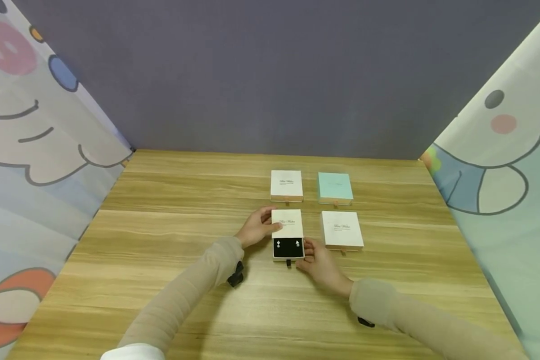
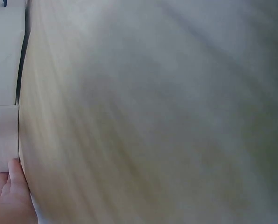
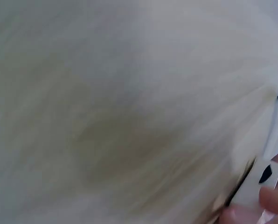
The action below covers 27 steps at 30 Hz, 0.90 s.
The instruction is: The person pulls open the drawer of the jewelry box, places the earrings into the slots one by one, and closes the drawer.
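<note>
A cream sliding jewelry box lies on the table with its drawer pulled partly out toward me. Black padding lines the drawer and carries a pair of small sparkling earrings; a dark pull tab sticks out in front. My left hand grips the cover from the left, thumb on top. At the drawer's right front corner, my right hand holds the drawer between thumb and fingers. The left wrist view catches only some left fingers against the pale box; the right one shows fingertips on it.
Behind stands another closed white box, with a mint-green box to its right. A white box lies close to my right hand. A grey wall rises behind the wooden table; cartoon-printed curtains hang at both sides.
</note>
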Available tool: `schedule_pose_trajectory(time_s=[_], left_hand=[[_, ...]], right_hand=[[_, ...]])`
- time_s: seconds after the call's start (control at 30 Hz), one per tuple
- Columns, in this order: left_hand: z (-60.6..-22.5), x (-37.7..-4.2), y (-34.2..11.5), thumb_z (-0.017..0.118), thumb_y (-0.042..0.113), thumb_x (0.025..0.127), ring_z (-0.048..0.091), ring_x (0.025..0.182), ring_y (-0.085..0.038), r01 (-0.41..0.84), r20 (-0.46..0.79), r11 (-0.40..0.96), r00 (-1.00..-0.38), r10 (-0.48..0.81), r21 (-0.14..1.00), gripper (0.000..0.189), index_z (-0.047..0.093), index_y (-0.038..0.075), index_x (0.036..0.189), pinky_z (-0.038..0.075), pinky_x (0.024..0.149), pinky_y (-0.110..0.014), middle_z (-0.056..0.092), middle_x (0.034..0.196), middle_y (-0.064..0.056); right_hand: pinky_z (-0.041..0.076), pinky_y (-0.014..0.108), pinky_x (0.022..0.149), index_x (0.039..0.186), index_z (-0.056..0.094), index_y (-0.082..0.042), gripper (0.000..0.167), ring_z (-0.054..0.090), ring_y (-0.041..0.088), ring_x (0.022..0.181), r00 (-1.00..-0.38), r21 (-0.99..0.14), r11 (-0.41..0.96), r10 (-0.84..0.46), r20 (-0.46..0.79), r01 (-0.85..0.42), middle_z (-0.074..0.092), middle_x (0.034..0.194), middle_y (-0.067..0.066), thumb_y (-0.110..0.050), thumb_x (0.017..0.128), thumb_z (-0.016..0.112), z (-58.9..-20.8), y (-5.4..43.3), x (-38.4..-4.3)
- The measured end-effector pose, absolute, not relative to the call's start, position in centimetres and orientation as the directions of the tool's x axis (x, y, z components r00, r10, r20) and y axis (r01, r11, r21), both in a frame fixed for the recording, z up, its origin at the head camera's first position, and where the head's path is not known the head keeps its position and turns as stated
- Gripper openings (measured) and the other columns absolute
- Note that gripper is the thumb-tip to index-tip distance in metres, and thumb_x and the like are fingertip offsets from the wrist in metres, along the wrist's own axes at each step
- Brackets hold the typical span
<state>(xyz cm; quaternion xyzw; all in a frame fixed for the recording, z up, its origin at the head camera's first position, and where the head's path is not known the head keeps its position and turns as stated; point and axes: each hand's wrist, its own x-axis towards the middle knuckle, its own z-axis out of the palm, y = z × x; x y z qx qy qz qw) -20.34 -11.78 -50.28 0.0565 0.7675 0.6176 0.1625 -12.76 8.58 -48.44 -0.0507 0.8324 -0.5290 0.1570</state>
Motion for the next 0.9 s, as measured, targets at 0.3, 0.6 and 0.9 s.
schedule_pose_trajectory(time_s=[0.3, 0.6, 0.9], left_hand=[[-50.4, -20.5, -11.8, 0.066, 0.012, 0.085, 0.039, 0.129, -0.031, -0.115, -0.173, 0.207, -0.942, 0.288, 0.971, 0.06, 0.038, 0.0, 0.136, 0.035, 0.108, -0.038, 0.042, 0.137, -0.018], [-50.2, -20.4, -11.6, 0.066, 0.012, 0.085, 0.037, 0.13, -0.032, -0.117, -0.175, 0.215, -0.944, 0.278, 0.97, 0.06, 0.038, 0.0, 0.136, 0.034, 0.109, -0.039, 0.041, 0.138, -0.019], [-50.4, -20.4, -11.6, 0.066, 0.012, 0.085, 0.038, 0.13, -0.031, -0.115, -0.175, 0.219, -0.945, 0.277, 0.969, 0.06, 0.038, 0.0, 0.136, 0.034, 0.108, -0.038, 0.041, 0.138, -0.018]], right_hand=[[0.054, 0.024, 0.081, 0.121, 0.043, 0.013, 0.051, 0.059, 0.027, 0.096, -0.971, -0.916, 0.389, -0.164, -0.176, 0.1, 0.058, 0.102, 0.021, 0.012, 0.075, 0.067, -49.2, 7.4, -12.3], [0.055, 0.02, 0.075, 0.116, 0.052, 0.011, 0.048, 0.061, 0.025, 0.091, -0.988, -0.924, 0.368, -0.074, -0.136, 0.099, 0.061, 0.098, 0.02, 0.009, 0.071, 0.071, -49.7, 7.5, -12.3], [0.055, 0.021, 0.073, 0.113, 0.055, 0.012, 0.044, 0.062, 0.027, 0.092, -0.985, -0.935, 0.314, -0.008, -0.173, 0.162, 0.062, 0.101, 0.023, 0.007, 0.072, 0.072, -49.4, 7.4, -11.7]])
